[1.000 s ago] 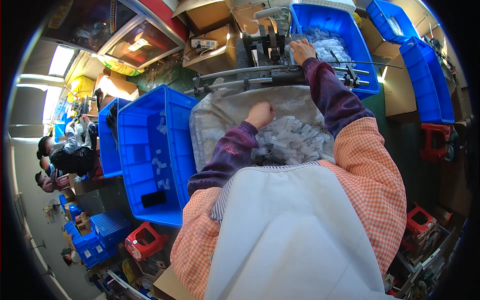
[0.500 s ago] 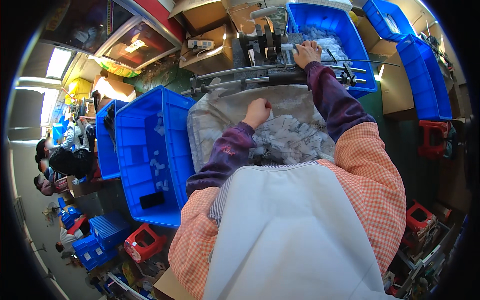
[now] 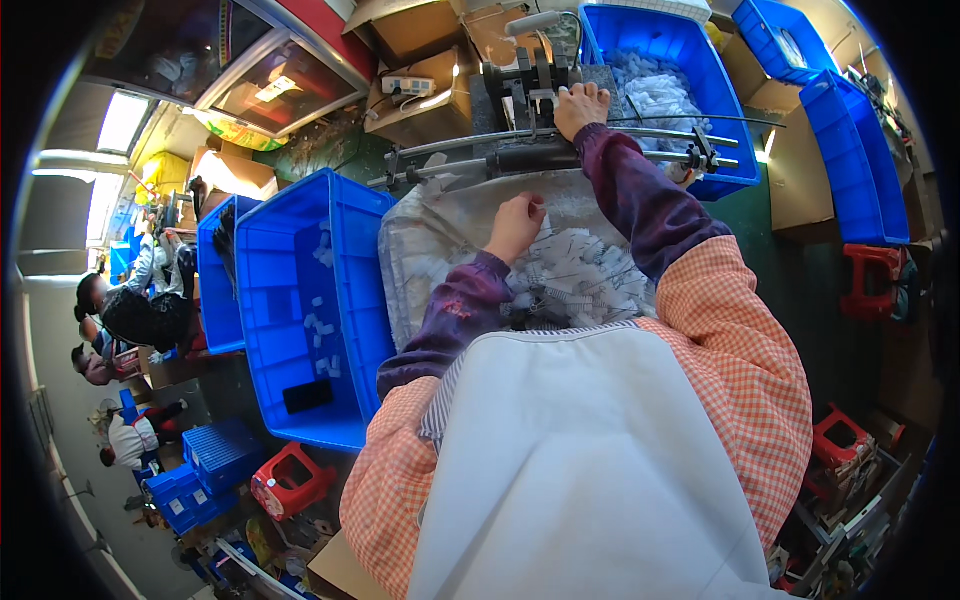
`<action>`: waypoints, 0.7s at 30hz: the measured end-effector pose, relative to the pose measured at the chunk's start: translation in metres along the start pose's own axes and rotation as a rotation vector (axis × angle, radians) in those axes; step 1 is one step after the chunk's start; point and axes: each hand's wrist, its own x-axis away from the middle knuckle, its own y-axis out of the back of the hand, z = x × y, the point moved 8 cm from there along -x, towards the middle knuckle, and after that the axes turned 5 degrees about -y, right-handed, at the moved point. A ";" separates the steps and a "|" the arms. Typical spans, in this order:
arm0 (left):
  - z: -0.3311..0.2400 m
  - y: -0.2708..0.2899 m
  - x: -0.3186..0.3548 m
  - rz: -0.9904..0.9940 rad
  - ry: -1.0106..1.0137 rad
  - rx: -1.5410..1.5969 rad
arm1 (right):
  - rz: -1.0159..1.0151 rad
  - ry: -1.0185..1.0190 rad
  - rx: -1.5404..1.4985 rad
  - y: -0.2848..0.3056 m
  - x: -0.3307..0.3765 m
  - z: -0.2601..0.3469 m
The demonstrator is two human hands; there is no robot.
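Note:
My right hand [image 3: 582, 110] rests on the dark metal bench machine [image 3: 530, 85], its fingers curled over a part that the hand itself hides. Over the near side of a pale cloth-lined tray [image 3: 410, 225], my left hand [image 3: 516, 226] is closed, thumb against fingers. Whatever it may pinch is too small to make out. Beside and below that hand lies a heap of small white ribbed plastic pieces [image 3: 580, 270], with thin dark wires or pins among them. Metal rails [image 3: 460, 145] of the machine run across between the tray and my right hand.
To the left stands a blue bin [image 3: 285, 270] with a few white pieces and a black phone [image 3: 307, 397]. Another blue bin [image 3: 700, 60], behind the machine to the right, holds many white pieces. A thin rod sticks out rightward. Red stools [image 3: 292, 482] and cardboard boxes stand around.
My right hand has slid left along the machine, to beside its dark upright parts. My left hand has barely moved. A person at the far left has shifted.

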 end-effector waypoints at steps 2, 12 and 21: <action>0.010 0.002 -0.003 0.096 0.049 -0.106 | -0.015 -0.010 0.010 0.000 -0.001 -0.014; 0.056 -0.016 -0.004 0.436 -0.024 -0.186 | 0.139 -0.029 0.009 -0.008 -0.025 -0.087; 0.015 0.034 -0.001 0.044 -0.118 -0.122 | -0.247 -0.311 0.004 0.075 -0.052 -0.135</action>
